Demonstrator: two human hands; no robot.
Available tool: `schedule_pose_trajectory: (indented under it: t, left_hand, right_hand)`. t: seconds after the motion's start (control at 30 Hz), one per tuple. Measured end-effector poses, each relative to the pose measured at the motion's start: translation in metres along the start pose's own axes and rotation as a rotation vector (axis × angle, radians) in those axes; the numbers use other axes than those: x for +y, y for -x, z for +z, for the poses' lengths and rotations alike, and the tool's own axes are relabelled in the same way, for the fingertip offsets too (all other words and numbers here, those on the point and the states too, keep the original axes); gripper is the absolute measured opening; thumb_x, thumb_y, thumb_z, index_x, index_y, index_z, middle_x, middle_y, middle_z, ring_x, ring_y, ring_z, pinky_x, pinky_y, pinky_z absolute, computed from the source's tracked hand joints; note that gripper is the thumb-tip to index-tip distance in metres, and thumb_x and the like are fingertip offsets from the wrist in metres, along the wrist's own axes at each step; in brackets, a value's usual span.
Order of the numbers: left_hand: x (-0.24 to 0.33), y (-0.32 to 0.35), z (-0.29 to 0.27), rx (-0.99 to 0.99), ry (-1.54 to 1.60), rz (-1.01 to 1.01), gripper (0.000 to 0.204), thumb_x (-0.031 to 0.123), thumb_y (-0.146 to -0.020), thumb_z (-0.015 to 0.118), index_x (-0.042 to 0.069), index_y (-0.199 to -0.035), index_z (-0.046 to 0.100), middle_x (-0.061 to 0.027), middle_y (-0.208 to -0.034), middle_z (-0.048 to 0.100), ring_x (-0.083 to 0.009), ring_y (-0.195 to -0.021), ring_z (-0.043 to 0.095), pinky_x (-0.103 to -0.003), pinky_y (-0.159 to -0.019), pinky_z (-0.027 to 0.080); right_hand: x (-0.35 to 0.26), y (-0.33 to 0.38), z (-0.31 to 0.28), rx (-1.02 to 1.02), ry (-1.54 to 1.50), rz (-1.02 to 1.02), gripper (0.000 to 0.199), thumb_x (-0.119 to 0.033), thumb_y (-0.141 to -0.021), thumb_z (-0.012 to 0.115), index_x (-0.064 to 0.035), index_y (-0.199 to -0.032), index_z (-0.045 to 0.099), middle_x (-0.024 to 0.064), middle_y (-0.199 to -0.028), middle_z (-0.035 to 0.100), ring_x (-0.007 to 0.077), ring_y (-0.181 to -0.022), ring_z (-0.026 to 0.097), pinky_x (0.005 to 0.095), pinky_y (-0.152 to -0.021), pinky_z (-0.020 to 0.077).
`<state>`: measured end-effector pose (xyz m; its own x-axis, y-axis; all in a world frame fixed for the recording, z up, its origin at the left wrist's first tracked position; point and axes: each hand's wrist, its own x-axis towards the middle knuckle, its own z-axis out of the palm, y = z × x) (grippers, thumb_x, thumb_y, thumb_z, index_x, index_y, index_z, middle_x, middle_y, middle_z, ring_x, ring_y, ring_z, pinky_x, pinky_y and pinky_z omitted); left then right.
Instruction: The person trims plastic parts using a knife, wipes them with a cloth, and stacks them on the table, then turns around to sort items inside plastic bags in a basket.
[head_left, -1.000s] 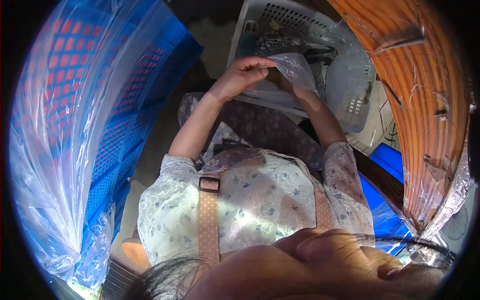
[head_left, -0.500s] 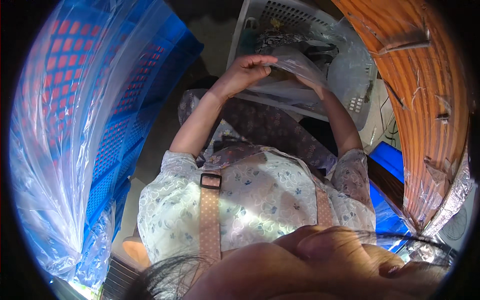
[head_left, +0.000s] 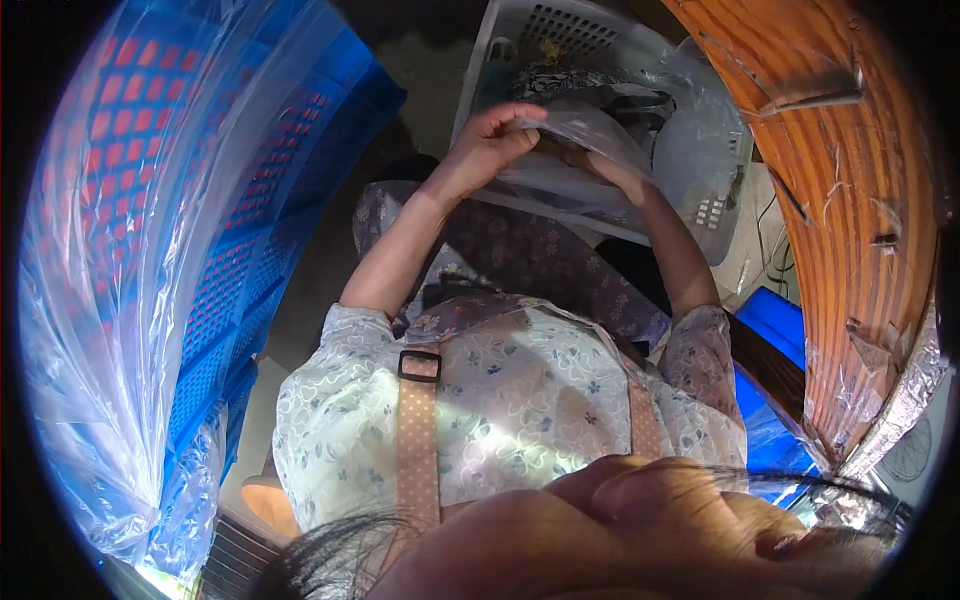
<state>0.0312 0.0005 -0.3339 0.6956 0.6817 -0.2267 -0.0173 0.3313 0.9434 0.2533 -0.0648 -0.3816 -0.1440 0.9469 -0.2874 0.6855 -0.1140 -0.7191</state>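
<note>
My left hand (head_left: 486, 152) pinches the edge of a clear plastic bag (head_left: 590, 128) between thumb and fingers, over the near side of a pale plastic crate (head_left: 477, 75). From the right, my right hand (head_left: 612, 172) reaches in at the bag's mouth. Its fingers lie partly behind the film, so their grip is hidden. Something brownish shows dimly beneath the film between the hands, too unclear to name. More crumpled clear film and dark, shiny material (head_left: 645, 103) lie inside the crate.
Stacked blue crates (head_left: 240, 215) draped in clear plastic sheeting (head_left: 110, 330) rise at my left. A striped wooden surface (head_left: 850, 200) with scraps of tape curves along my right. Below it are a blue container (head_left: 770, 322) and thin dark cables (head_left: 775, 245).
My right hand has shifted slightly, and the film between my hands has changed shape a little. My left hand keeps its pinch on the bag's edge.
</note>
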Motion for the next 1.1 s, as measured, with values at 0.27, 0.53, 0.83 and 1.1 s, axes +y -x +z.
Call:
schedule_pose_trajectory:
  t: [0.27,0.53,0.83,1.1]
  left_hand:
    - [-0.002,-0.006,0.002,0.104,0.028,0.008,0.033,0.008,-0.081,0.059,0.008,-0.114,0.053,0.0055,-0.070,0.049,-0.0024,-0.062,0.042,-0.018,-0.056,0.036]
    - [-0.027,-0.009,-0.008,0.080,-0.174,-0.077,0.034,0.008,-0.079,0.060,0.006,-0.112,0.055,0.0031,-0.073,0.053,-0.0046,-0.063,0.046,-0.020,-0.057,0.039]
    - [-0.050,-0.020,-0.007,0.074,-0.334,-0.084,0.028,0.018,-0.080,0.059,0.001,-0.102,0.057,-0.0089,-0.075,0.061,-0.0122,-0.071,0.056,-0.026,-0.065,0.043]
    - [-0.059,-0.031,-0.011,0.143,-0.405,-0.015,0.019,0.018,-0.083,0.055,0.002,-0.092,0.059,-0.0074,-0.079,0.061,-0.0129,-0.076,0.056,-0.027,-0.068,0.043]
  right_hand:
    - [0.021,-0.006,0.021,0.105,0.152,-0.037,0.036,-0.022,-0.082,0.055,-0.0079,-0.115,0.051,0.0123,-0.111,0.055,0.0257,-0.098,0.053,0.0347,-0.083,0.0394]
    - [0.061,-0.001,0.060,-0.185,0.003,0.127,0.038,-0.018,-0.083,0.049,-0.0045,-0.118,0.048,0.0154,-0.124,0.044,0.0282,-0.114,0.040,0.0322,-0.098,0.0286]
    - [0.135,0.000,0.081,-0.111,-0.255,0.152,0.023,-0.018,-0.084,0.048,-0.0031,-0.101,0.056,0.0071,-0.089,0.060,0.0142,-0.075,0.051,0.0317,-0.069,0.0415]
    - [0.055,0.013,0.040,0.006,-0.174,0.270,0.026,-0.025,-0.083,0.052,-0.0023,-0.094,0.059,0.0054,-0.074,0.059,0.0111,-0.069,0.051,0.0270,-0.062,0.0414]
